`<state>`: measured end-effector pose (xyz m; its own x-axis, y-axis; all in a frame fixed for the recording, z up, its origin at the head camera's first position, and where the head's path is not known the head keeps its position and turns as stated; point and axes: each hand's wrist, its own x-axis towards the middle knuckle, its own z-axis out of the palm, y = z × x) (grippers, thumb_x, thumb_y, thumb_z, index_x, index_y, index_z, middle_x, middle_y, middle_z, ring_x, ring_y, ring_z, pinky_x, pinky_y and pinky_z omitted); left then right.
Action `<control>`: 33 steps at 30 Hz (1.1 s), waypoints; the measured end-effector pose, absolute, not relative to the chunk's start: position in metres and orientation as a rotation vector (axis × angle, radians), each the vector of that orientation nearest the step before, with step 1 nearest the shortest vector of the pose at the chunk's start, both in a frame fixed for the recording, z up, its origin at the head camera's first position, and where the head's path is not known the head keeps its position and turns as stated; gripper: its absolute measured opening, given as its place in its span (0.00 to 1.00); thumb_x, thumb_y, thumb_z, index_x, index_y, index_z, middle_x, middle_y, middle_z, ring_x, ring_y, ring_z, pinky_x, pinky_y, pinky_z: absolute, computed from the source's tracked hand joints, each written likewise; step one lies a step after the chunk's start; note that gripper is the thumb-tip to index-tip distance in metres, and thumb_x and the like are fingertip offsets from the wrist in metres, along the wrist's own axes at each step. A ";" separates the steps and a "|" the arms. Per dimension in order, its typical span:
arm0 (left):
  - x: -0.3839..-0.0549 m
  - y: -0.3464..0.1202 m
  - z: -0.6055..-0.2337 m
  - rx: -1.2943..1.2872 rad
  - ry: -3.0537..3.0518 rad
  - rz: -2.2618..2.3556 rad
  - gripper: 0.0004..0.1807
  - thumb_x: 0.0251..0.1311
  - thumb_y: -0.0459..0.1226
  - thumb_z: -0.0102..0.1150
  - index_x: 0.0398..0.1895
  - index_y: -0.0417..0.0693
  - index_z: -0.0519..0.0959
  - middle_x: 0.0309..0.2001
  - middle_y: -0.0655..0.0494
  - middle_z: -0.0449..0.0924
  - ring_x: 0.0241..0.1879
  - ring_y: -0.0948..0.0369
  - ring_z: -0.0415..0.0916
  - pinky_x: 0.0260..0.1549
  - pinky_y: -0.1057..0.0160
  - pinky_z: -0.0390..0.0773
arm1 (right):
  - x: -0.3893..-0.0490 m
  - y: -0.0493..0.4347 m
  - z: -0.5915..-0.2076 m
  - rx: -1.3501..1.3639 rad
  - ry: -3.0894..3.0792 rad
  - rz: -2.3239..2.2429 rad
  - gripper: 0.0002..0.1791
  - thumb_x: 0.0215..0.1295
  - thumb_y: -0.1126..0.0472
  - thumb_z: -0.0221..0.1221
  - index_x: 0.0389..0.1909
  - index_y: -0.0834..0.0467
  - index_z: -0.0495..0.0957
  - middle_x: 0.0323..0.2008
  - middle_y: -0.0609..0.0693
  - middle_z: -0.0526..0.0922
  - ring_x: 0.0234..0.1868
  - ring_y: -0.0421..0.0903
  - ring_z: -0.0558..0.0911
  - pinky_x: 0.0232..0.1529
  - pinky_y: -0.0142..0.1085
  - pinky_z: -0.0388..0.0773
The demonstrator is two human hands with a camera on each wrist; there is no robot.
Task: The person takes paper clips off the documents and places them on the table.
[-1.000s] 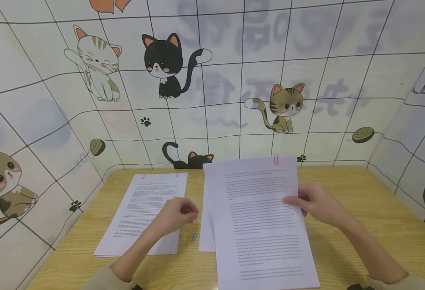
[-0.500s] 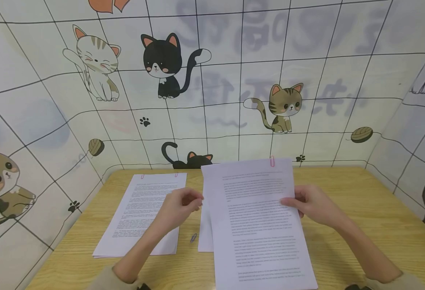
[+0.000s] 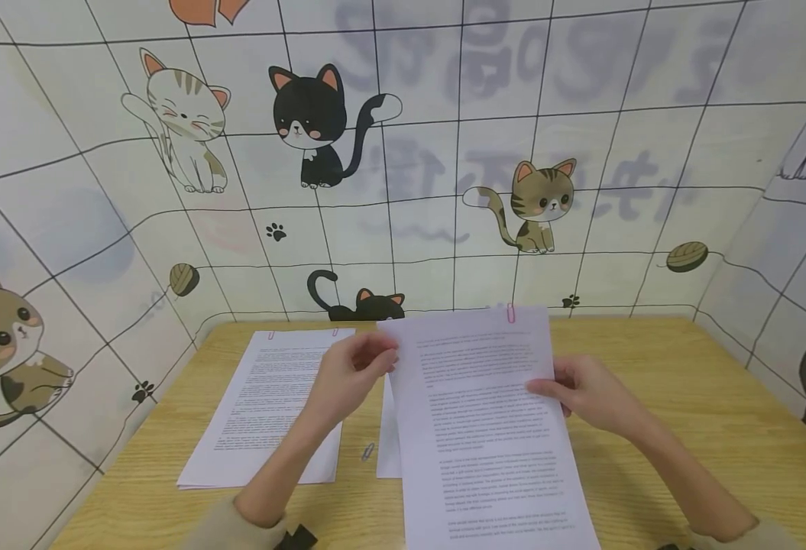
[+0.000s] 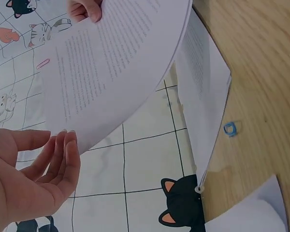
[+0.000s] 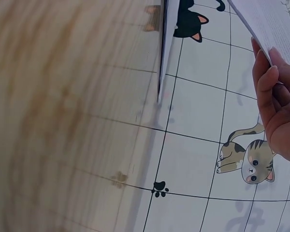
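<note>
Right hand (image 3: 591, 393) grip pinching lifted sheet (image 3: 492, 428), left hand (image 3: 351, 378) fingers loose, seemingly touching its edge

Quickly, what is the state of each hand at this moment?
Left hand: open, fingertips at the left edge of the raised sheets of paper.
Right hand: holding the right edge of the same sheets.

A: What's my left wrist cam got?

B: Your left hand (image 4: 29, 179), fingers relaxed and together, fingertips right at the edge of a printed sheet (image 4: 111, 63) held in the air. A pink paperclip (image 4: 42, 63) sits on it, and the other hand's fingers (image 4: 84, 8) pinch its far edge.

A: And below?

B: A paper stack (image 4: 205, 92) on the wooden table (image 4: 261, 58), with a blue paperclip (image 4: 230, 128) just beside it.
</note>
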<state>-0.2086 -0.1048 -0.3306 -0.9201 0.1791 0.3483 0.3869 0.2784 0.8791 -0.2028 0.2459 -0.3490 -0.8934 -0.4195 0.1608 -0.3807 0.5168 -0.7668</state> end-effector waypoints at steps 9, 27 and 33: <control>-0.212 -0.086 -0.318 -0.577 -2.274 -1.709 0.07 0.64 0.31 0.66 0.44 0.42 0.84 0.38 0.54 0.85 0.37 0.58 0.82 0.41 0.66 0.81 | -0.205 0.247 -0.349 -0.731 2.733 -1.325 0.10 0.70 0.62 0.63 0.43 0.66 0.83 0.27 0.46 0.86 0.19 0.39 0.75 0.17 0.29 0.62; -0.215 -0.043 -0.295 -0.735 -2.110 -1.651 0.07 0.64 0.32 0.65 0.44 0.42 0.85 0.39 0.56 0.86 0.37 0.62 0.82 0.43 0.63 0.80 | -0.210 0.246 -0.348 -0.757 2.740 -1.327 0.09 0.70 0.64 0.62 0.43 0.67 0.83 0.29 0.47 0.87 0.21 0.39 0.78 0.18 0.30 0.70; -0.217 -0.029 -0.292 -0.804 -2.103 -1.631 0.09 0.65 0.32 0.65 0.47 0.43 0.84 0.44 0.56 0.85 0.43 0.63 0.80 0.48 0.62 0.78 | -0.212 0.247 -0.348 -0.762 2.731 -1.336 0.09 0.70 0.64 0.62 0.43 0.67 0.83 0.30 0.48 0.87 0.22 0.39 0.79 0.19 0.31 0.73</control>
